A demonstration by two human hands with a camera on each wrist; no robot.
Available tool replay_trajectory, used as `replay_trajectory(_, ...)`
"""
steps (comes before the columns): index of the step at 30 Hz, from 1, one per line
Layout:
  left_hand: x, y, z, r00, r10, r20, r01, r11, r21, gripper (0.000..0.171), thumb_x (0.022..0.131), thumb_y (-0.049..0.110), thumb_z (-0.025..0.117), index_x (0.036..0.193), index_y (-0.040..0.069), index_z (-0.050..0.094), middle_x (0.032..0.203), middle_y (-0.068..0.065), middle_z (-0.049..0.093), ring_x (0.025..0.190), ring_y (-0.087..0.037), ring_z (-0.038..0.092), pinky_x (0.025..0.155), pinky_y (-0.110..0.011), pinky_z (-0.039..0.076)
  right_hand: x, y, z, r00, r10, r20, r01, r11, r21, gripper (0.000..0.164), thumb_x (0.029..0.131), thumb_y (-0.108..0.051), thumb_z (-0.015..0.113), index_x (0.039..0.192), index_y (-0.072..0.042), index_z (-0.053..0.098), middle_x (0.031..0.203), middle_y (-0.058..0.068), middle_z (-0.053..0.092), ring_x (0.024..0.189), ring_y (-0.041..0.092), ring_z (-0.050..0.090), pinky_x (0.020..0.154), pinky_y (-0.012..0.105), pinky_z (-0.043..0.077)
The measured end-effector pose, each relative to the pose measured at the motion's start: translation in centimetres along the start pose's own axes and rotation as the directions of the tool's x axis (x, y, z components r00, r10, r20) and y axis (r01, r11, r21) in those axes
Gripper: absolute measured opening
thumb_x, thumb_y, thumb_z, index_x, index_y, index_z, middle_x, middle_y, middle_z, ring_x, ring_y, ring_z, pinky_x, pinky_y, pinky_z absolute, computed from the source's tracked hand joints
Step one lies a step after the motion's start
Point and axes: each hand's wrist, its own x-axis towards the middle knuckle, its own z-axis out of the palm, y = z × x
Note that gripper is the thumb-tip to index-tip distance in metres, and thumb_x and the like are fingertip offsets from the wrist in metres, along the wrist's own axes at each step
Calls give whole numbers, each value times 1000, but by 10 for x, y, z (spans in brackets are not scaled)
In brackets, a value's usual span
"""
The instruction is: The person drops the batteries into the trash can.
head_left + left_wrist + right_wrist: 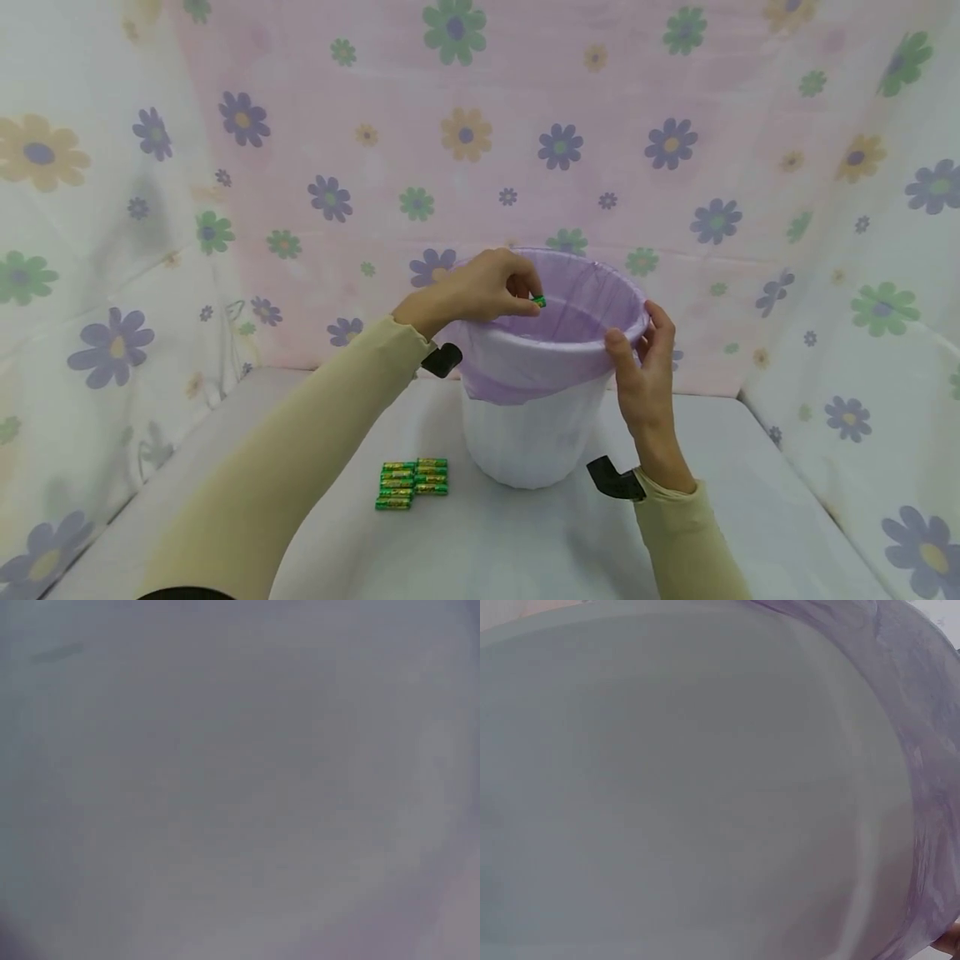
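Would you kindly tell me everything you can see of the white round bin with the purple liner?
The white, round, plastic-looking bin stands roughly upright on the pale tabletop, its mouth wider than its base. A thin, wrinkled, purple plastic-looking liner covers its inside and folds over the rim, hanging partway down the outside. The bare right hand grips its rim; the bare left hand pinches a green, battery-like object over its opening.

Bin (534,442): mouth free mid-right | obstacles: left grip (487,287), right grip (648,379)
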Motion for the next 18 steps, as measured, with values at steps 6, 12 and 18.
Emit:
replay_trajectory(6,10,-6,7,1000,1,-10,-1,999,36,9,79,22,70,84,16,65,78,3,61,74,-11,55,68,-24,45,0,1,1,1000,-13,-2,13,1000,9,65,86,-28,56,140,-21,21,135,9,32,116,24,40,93,45,34)
replay_trajectory(12,19,-9,13,1000,-2,-7,3,994,105,10,79,21,70,85,15,65,80,3,59,77,-12,53,69,-24,43,0,0,1,1000,-19,1,19,1000,10,65,86,-28,56,140,-19,21,135,11,32,116,26,39,92,43,35)
replay_trajectory(18,21,-8,13,1000,-4,8,3,994,108,11,79,21,70,85,14,65,79,2,60,75,-12,53,69,-23,43,1,0,1,1000,-14,-8,14,1000,1,64,86,-30,56,140,-22,21,134,11,32,114,25,40,92,42,36)
